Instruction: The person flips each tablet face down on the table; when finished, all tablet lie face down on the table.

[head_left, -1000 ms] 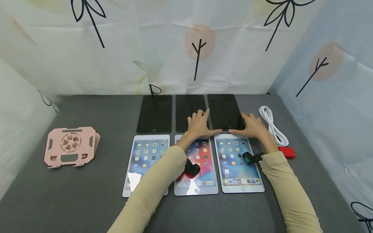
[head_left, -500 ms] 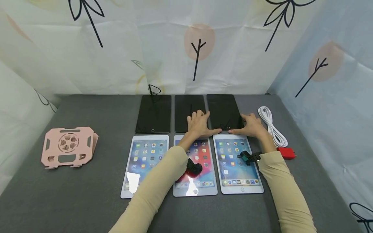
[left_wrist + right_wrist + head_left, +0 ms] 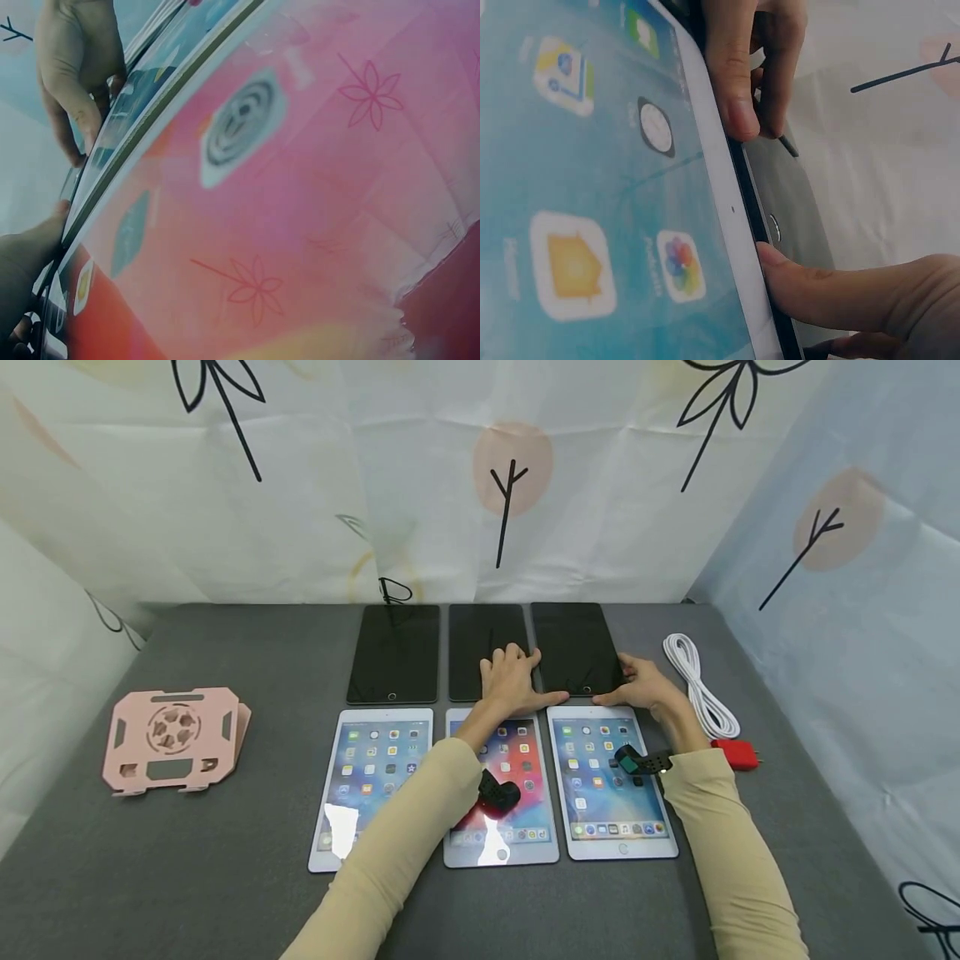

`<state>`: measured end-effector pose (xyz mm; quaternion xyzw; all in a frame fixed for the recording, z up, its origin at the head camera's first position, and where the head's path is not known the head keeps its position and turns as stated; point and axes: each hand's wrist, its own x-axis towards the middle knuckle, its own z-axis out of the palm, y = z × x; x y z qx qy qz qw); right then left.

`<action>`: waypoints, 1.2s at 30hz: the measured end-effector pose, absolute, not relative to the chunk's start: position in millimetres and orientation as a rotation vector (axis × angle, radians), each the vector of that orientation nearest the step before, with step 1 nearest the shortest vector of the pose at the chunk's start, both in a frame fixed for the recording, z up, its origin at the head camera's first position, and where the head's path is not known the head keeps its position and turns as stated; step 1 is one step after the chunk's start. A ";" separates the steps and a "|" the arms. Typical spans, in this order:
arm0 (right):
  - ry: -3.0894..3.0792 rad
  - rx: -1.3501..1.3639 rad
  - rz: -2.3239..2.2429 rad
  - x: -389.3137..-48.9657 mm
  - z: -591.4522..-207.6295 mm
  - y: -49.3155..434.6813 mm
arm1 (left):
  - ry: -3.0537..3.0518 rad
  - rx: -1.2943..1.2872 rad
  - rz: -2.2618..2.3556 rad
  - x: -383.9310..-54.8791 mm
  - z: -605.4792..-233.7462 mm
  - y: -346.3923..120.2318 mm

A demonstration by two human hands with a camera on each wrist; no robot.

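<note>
In the head view, a black tablet (image 3: 576, 647) lies at the right end of the back row, its screen dark. My left hand (image 3: 510, 681) has its thumb at that tablet's near edge and its index finger by the left side; its other fingers lie over the middle black tablet (image 3: 480, 631). My right hand (image 3: 647, 683) has its thumb (image 3: 802, 281) along the near edge and its fingers at the right side. Close below both thumbs is a white tablet (image 3: 611, 781) with a lit screen. The left wrist view shows mostly the middle white tablet's reddish screen (image 3: 300, 187).
A third black tablet (image 3: 393, 652) completes the back row; two more lit white tablets, a left one (image 3: 375, 777) and a middle one (image 3: 517, 802), lie in front. A pink stand (image 3: 174, 739) is far left. A coiled white cable (image 3: 701, 685) and red plug (image 3: 737, 754) lie right.
My right thumb has slid slightly to the right along the black tablet's near edge. The left hand has barely moved, and the head view has shifted a little.
</note>
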<state>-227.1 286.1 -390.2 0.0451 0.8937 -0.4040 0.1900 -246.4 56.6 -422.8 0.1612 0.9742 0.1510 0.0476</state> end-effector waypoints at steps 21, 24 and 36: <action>2.447 0.105 -1.364 -220.3 -386.8 289.3 | 2.905 0.536 0.631 -245.3 -414.9 53.5; 2.486 0.097 -1.361 -217.4 -387.1 287.7 | 2.869 0.555 0.698 -243.3 -412.4 54.7; 2.534 0.031 -1.470 -210.5 -379.1 283.5 | 2.854 0.541 0.711 -240.1 -409.1 61.3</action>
